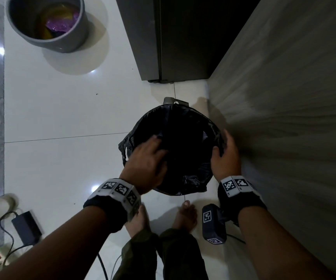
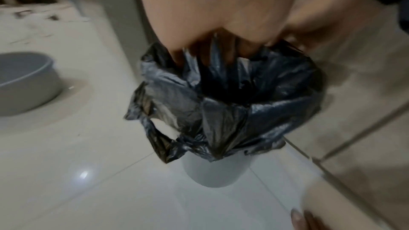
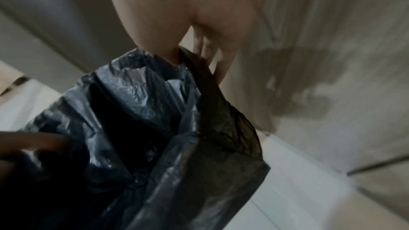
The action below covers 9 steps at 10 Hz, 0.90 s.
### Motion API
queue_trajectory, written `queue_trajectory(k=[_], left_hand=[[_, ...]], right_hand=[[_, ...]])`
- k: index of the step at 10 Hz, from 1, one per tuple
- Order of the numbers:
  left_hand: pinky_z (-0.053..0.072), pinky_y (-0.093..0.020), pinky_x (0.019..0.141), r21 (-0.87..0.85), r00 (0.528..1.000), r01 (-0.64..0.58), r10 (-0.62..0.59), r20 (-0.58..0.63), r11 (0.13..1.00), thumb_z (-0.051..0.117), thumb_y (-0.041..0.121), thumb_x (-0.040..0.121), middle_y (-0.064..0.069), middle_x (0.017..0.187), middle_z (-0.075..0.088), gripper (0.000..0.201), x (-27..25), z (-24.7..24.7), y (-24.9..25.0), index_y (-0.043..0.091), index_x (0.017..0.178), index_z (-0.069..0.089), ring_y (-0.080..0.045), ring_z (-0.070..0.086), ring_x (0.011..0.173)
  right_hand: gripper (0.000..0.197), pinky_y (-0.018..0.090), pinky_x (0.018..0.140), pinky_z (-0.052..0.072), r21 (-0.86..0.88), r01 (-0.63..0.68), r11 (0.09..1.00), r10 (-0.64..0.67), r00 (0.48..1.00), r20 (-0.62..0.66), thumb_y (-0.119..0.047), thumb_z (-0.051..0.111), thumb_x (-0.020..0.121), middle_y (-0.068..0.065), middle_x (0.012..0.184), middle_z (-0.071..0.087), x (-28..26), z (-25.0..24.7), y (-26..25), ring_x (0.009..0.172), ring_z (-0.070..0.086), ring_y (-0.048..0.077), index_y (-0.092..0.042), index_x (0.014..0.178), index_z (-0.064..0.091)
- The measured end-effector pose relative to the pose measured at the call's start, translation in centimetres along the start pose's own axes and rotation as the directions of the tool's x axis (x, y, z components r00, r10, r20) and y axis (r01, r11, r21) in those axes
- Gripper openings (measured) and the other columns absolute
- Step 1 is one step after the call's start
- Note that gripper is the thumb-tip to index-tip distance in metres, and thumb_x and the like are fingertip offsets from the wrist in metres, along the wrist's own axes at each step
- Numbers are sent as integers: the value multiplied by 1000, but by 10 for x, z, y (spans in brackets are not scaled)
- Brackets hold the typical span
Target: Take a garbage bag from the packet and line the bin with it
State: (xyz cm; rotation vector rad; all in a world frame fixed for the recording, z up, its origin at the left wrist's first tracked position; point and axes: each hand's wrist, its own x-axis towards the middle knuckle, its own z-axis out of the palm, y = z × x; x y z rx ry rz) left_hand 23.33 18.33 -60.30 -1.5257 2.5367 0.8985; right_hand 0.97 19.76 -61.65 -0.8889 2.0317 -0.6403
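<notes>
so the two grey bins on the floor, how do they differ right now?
The near grey plastic bin is lined with a black garbage bag folded over its rim; the far grey round bin has no liner.
The far one holds yellow and purple rubbish; the near one's inside looks only dark.
The left hand and right hand work the near one; the far one stands untouched.
Both stand upright on white tile.

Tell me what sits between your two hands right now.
The open mouth of the black garbage bag, draped over the bin. The left hand reaches into it, the right hand grips its edge. The head view shows this.
</notes>
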Motion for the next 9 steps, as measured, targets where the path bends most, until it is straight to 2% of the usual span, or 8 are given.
queue_trajectory(k=[1, 2, 3, 4, 6, 7, 8, 9], left_hand=[[27, -45, 114, -273, 898, 363, -413, -153, 891, 49, 34, 85, -22, 150, 31, 62, 2, -13, -10, 9, 141, 37, -36, 25, 141], [40, -39, 97, -515, 779, 547, -626, 24, 660, 54, 26, 87, -19, 138, 45, 56, 8, -23, -14, 7, 136, 34, -33, 44, 126], [45, -35, 75, -567, 773, 543, -632, 50, 620, 53, 23, 86, -13, 111, 63, 32, 14, -26, -13, 9, 115, 49, -28, 57, 91], [55, -44, 71, -597, 771, 530, -635, 44, 602, 52, 25, 83, -12, 101, 66, 28, 18, -26, -14, 12, 108, 52, -36, 63, 84], [56, -45, 69, -604, 791, 509, -610, 48, 613, 51, 24, 83, -10, 94, 67, 24, 20, -29, -18, 18, 106, 53, -33, 61, 71], [56, -44, 71, -593, 794, 536, -598, 111, 601, 51, 27, 82, -10, 99, 68, 29, 17, -35, -15, 20, 110, 52, -34, 62, 72], [49, -43, 95, -585, 770, 573, -621, 146, 574, 52, 30, 84, -9, 125, 63, 53, 15, -48, -13, 20, 135, 43, -36, 63, 103], [42, -38, 103, -606, 764, 545, -641, 73, 579, 54, 27, 88, -9, 135, 55, 56, 7, -69, -10, 16, 141, 39, -27, 54, 122]], right_hand=[[47, 37, 108, 38, 16, -5, 1000, 5, 1000, 26, -10, 43, 96, 8, 144, 49, 5, 3, 1, 132, 46, 26, -18, 142, 39], [42, 32, 102, 40, -50, 39, 998, -35, 997, 63, -10, 39, 98, 11, 138, 54, 10, 4, -1, 127, 49, 29, -14, 139, 45], [39, 29, 97, 40, -71, 79, 994, -75, 996, 57, -8, 39, 98, 13, 134, 58, 17, 4, -2, 124, 52, 30, -12, 135, 48], [39, 32, 98, 41, -90, 106, 990, -103, 994, 41, -7, 39, 97, 15, 133, 59, 26, 4, -4, 123, 53, 32, -9, 133, 51], [39, 26, 94, 38, -93, 81, 992, -76, 995, 63, -7, 39, 97, 16, 133, 58, 33, 0, -12, 122, 53, 33, -9, 133, 51], [38, 28, 93, 39, -93, 14, 996, -4, 994, 109, -8, 42, 95, 16, 131, 59, 28, -6, -22, 121, 55, 33, -11, 132, 51], [37, 30, 91, 43, -79, -23, 997, 34, 990, 135, -11, 47, 93, 15, 128, 61, 24, -13, -35, 117, 57, 32, -12, 130, 53], [35, 30, 89, 44, -63, -30, 998, 38, 992, 118, -14, 50, 92, 13, 126, 63, 10, -27, -53, 114, 59, 29, -13, 127, 55]])
